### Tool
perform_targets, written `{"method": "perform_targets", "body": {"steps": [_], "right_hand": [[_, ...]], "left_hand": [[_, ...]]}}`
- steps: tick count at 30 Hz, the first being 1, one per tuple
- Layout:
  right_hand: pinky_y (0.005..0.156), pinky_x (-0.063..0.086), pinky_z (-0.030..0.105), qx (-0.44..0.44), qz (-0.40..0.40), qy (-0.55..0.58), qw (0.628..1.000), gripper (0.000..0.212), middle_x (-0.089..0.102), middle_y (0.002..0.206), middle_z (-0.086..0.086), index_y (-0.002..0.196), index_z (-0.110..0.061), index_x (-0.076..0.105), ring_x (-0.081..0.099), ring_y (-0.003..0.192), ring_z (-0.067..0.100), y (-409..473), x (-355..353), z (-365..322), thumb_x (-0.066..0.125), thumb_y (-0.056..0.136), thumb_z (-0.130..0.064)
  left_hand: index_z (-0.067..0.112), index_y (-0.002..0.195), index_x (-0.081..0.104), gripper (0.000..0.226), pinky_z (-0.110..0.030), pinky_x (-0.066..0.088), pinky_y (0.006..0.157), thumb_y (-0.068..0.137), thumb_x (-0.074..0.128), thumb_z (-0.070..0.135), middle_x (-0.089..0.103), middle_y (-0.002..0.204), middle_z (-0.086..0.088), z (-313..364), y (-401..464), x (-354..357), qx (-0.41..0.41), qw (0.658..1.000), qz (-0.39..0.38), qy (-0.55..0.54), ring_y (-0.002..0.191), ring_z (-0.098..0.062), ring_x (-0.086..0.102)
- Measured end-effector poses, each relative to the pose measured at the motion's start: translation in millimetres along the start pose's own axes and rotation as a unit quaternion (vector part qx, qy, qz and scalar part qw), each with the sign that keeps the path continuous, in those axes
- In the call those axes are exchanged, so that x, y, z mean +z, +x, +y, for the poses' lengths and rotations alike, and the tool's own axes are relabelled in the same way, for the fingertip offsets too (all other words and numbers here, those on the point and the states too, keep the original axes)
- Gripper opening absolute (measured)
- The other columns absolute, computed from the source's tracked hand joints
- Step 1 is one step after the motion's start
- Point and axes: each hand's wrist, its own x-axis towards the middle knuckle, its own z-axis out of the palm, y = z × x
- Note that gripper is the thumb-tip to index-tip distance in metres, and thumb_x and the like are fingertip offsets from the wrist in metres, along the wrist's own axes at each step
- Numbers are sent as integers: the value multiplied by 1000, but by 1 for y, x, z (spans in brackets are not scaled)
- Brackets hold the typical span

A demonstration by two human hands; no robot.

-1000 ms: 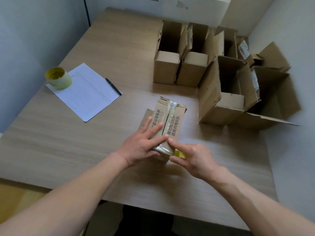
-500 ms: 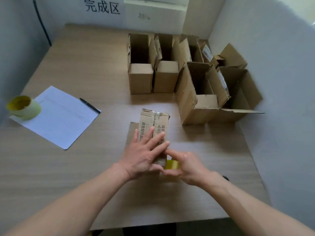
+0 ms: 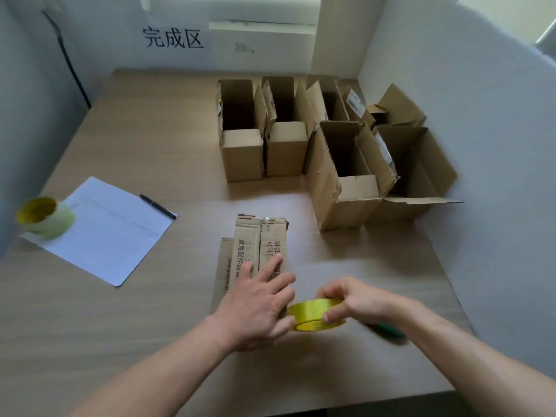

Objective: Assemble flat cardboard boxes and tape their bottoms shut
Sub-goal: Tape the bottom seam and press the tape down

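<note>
A small cardboard box (image 3: 258, 245) stands bottom-up at the middle of the table, its two printed bottom flaps closed with a strip of clear tape along the seam. My left hand (image 3: 258, 305) lies flat on the near end of that box, fingers spread. To the right of it, my right hand (image 3: 352, 302) grips a yellow tape roll (image 3: 316, 314) just above the tabletop, close to the box's near right corner.
Several assembled open-topped boxes (image 3: 340, 176) crowd the far right of the table (image 3: 135, 326). A white sheet (image 3: 111, 233) with a black pen (image 3: 158, 206) lies at the left, an empty yellow tape core (image 3: 45, 216) on its corner. A green object (image 3: 388, 329) is blurred behind my right wrist.
My right hand has pulled away from the box's near end to the right, and the yellow tape roll it holds has come into full view. The camera has tilted up.
</note>
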Motion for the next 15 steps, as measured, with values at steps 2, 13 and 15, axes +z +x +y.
{"method": "perform_targets", "body": {"steps": [2,13,15], "right_hand": [[60,40,18,2,-19,-45,999,19,59,70,-10,79,-24,66,52,66,7,8,-9,4,76,77,-7],[78,48,32,-88,148,-392,904,50,69,103,-2,113,-32,65,60,102,25,27,-33,30,62,74,-63],[82,48,33,-113,157,-399,897,46,65,103,-1,111,-32,67,54,102,23,31,-43,20,65,75,-60]], "left_hand": [[24,96,54,41,-50,41,85,79,47,60,58,115,5,0,5,-3,-10,1000,-7,-12,132,-34,41],[37,147,25,69,-45,32,103,84,38,61,69,108,-10,8,54,3,-103,973,-196,-68,106,-32,56],[47,150,18,69,-31,42,91,88,49,55,69,109,-8,5,57,10,-180,936,-223,-204,100,-26,61]]}}
